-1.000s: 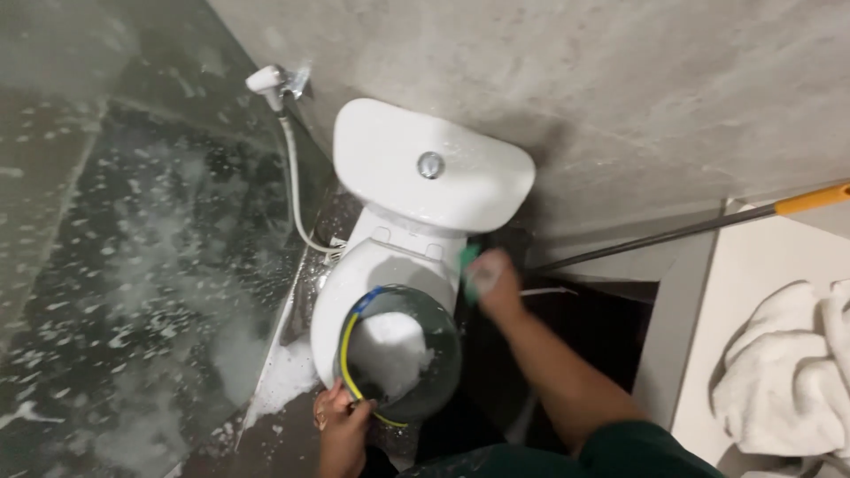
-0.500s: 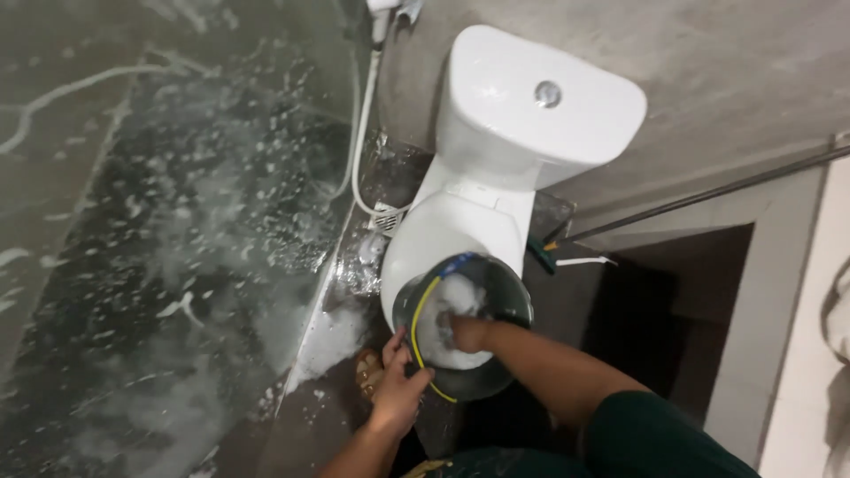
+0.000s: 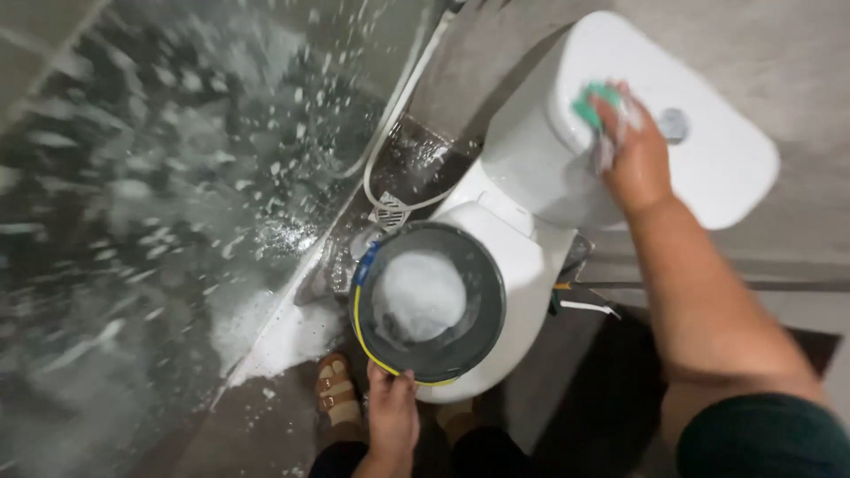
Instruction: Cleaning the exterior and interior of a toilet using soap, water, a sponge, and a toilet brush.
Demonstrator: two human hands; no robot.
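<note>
While foam fills the round bucket [image 3: 428, 303], the right hand [image 3: 630, 152] presses a sponge [image 3: 591, 104].

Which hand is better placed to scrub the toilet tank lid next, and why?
Probably the right hand: it presses a green sponge on the white tank lid. The left hand grips the rim of the grey foam-filled bucket, away from the lid.

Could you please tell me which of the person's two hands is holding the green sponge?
The right hand, pressing the green sponge on the white toilet tank; the left hand grips the grey bucket.
</note>
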